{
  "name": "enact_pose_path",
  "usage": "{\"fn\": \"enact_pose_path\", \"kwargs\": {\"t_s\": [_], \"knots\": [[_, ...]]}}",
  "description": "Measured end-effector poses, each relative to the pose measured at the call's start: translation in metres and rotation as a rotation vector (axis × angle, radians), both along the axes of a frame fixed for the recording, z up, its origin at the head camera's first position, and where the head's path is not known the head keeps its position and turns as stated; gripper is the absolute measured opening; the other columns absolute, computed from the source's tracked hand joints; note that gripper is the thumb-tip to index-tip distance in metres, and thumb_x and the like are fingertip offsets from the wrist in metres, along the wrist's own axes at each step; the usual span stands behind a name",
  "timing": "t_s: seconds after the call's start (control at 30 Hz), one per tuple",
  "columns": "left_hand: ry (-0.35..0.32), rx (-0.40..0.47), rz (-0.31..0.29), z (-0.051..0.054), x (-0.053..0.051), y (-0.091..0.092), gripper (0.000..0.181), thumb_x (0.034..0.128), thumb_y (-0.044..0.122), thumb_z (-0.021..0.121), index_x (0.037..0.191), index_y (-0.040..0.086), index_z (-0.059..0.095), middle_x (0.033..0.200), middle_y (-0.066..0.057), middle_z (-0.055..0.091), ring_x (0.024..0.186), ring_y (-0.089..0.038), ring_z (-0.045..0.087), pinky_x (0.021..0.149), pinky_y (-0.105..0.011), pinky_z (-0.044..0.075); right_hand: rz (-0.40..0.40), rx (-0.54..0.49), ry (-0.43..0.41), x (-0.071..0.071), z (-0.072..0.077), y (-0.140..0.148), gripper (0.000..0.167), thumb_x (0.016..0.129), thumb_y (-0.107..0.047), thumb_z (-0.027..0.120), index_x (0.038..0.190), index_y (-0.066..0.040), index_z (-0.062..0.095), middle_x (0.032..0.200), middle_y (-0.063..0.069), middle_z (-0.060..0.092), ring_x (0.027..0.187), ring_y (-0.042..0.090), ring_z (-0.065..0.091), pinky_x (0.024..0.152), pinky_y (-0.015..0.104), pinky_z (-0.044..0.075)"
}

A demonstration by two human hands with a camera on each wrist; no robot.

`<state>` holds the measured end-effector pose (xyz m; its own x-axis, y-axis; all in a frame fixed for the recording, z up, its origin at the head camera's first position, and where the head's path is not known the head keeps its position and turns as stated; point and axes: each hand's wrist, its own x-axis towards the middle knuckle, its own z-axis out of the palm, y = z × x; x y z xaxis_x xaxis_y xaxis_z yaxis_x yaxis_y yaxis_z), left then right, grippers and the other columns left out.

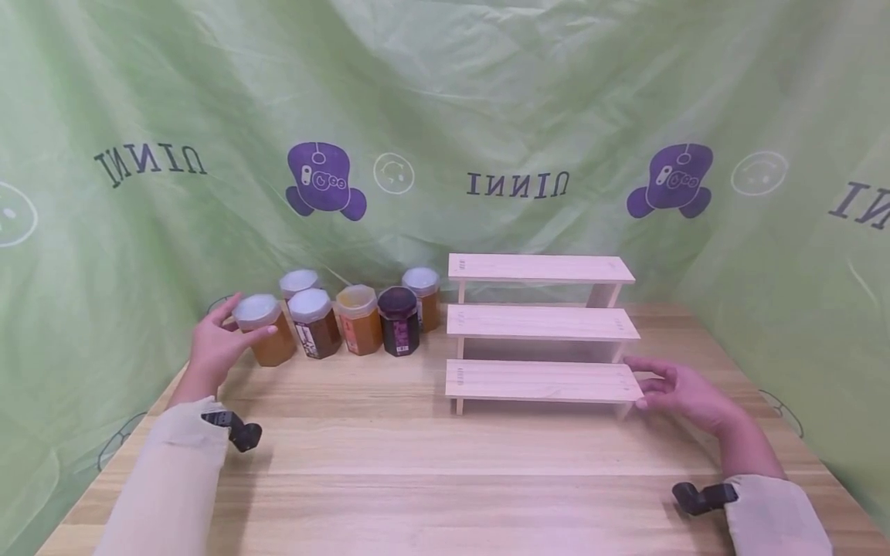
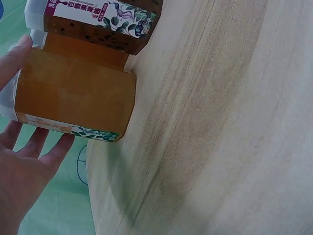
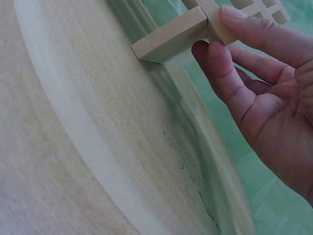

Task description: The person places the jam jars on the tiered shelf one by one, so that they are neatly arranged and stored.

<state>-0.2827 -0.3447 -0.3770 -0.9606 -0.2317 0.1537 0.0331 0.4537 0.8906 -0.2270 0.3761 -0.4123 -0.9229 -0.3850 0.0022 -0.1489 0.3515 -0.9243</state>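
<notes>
My left hand (image 1: pixel 217 346) is around an amber jar (image 1: pixel 273 340) with a white lid at the left end of a jar group. In the left wrist view the thumb lies by the lid and the fingertips (image 2: pixel 61 149) are against the labelled side; the jar stands on the table. My right hand (image 1: pixel 684 394) pinches the right end of the lowest board of a three-step wooden display stand (image 1: pixel 542 381). The right wrist view shows the thumb and index finger (image 3: pixel 222 61) on the board's end, the other fingers curled below.
Beside the held jar stand a brown jar with a label (image 1: pixel 316 332), an orange jar (image 1: pixel 359 324), a dark purple jar (image 1: pixel 399 324) and another amber jar (image 1: pixel 426 297) behind. A green printed curtain (image 1: pixel 431 100) surrounds the wooden table (image 1: pixel 417 479).
</notes>
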Motion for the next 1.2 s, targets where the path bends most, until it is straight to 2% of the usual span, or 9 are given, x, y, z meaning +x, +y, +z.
{"fn": "enact_pose_path", "kwargs": {"t_s": [0.3, 0.53, 0.77, 0.87, 1.0, 1.2], "knots": [[-0.010, -0.065, 0.025, 0.000, -0.003, 0.001, 0.100, 0.0806, 0.038, 0.080, 0.155, 0.009, 0.021, 0.154, -0.023, 0.028, 0.133, -0.045, 0.038, 0.104, -0.056, 0.038, -0.015, -0.016, -0.010, 0.002, 0.000, 0.000, 0.073, 0.085, 0.002, 0.069, 0.145, 0.011, 0.028, 0.125, 0.020, 0.061, 0.104, 0.015, 0.065, 0.087, 0.025, 0.053], [-0.022, -0.100, 0.059, 0.003, 0.001, 0.002, 0.097, 0.0781, 0.041, 0.081, 0.152, 0.005, 0.030, 0.147, -0.025, 0.040, 0.128, -0.040, 0.044, 0.100, -0.049, 0.044, -0.021, 0.002, -0.012, 0.004, 0.001, -0.002, 0.075, 0.085, -0.001, 0.070, 0.146, 0.011, 0.028, 0.125, 0.026, 0.059, 0.104, 0.013, 0.065, 0.087, 0.023, 0.052], [-0.035, -0.051, 0.104, 0.002, 0.008, 0.007, 0.096, 0.0750, 0.043, 0.083, 0.151, 0.010, 0.035, 0.146, -0.020, 0.043, 0.127, -0.035, 0.045, 0.100, -0.047, 0.044, -0.037, 0.005, -0.021, 0.005, 0.002, -0.003, 0.074, 0.086, -0.001, 0.070, 0.146, 0.010, 0.028, 0.126, 0.028, 0.058, 0.104, 0.013, 0.065, 0.087, 0.023, 0.052], [-0.042, -0.050, 0.124, 0.002, 0.012, 0.008, 0.095, 0.0746, 0.044, 0.083, 0.151, 0.012, 0.037, 0.143, -0.018, 0.045, 0.122, -0.031, 0.046, 0.092, -0.036, 0.048, -0.038, 0.022, -0.013, 0.007, 0.003, -0.004, 0.074, 0.087, -0.005, 0.070, 0.147, 0.007, 0.030, 0.128, 0.029, 0.056, 0.104, 0.012, 0.065, 0.088, 0.021, 0.050], [-0.044, -0.070, 0.148, 0.006, 0.016, 0.009, 0.095, 0.0743, 0.044, 0.084, 0.151, 0.013, 0.037, 0.141, -0.018, 0.048, 0.118, -0.028, 0.047, 0.080, -0.022, 0.044, -0.041, 0.019, -0.016, 0.006, 0.002, -0.005, 0.074, 0.086, -0.004, 0.070, 0.147, 0.007, 0.030, 0.127, 0.027, 0.057, 0.105, 0.012, 0.065, 0.088, 0.022, 0.051], [-0.036, -0.075, 0.165, 0.015, 0.021, 0.014, 0.096, 0.0731, 0.045, 0.084, 0.151, 0.014, 0.037, 0.139, -0.017, 0.049, 0.114, -0.023, 0.047, 0.078, -0.020, 0.043, -0.043, -0.014, -0.017, 0.005, -0.001, -0.003, 0.074, 0.085, 0.000, 0.069, 0.146, 0.010, 0.029, 0.128, 0.026, 0.057, 0.104, 0.012, 0.065, 0.087, 0.023, 0.052]]}}
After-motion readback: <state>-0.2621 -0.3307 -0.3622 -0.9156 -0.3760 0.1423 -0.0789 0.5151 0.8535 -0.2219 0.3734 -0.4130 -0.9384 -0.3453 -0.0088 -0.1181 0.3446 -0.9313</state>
